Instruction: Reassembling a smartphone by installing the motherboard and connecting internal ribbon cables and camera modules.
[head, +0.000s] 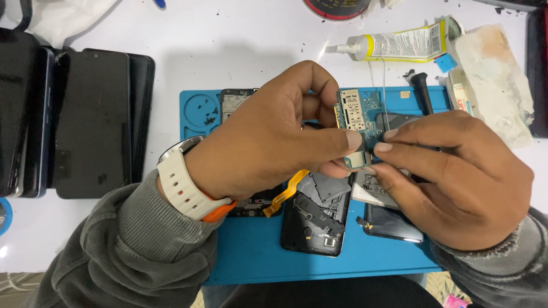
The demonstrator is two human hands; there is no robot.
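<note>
My left hand (274, 134) pinches a small blue-green circuit board (358, 114) between thumb and fingers, holding it above the blue work mat (251, 256). My right hand (451, 177) grips the same board from the right, its thumb and forefinger on the lower edge by a small metal part (357, 159). Below the hands lies an opened black phone body (317, 219) with an orange flex cable (285, 194) sticking out. A white watch with an orange underside (185, 185) sits on my left wrist.
Several dark phones (85, 120) lie stacked at the left on the white table. A glue tube (399, 43) and a black pry tool (423, 91) lie at the top right beside a stained white block (494, 80). Small screws (206, 114) sit in the mat's corner tray.
</note>
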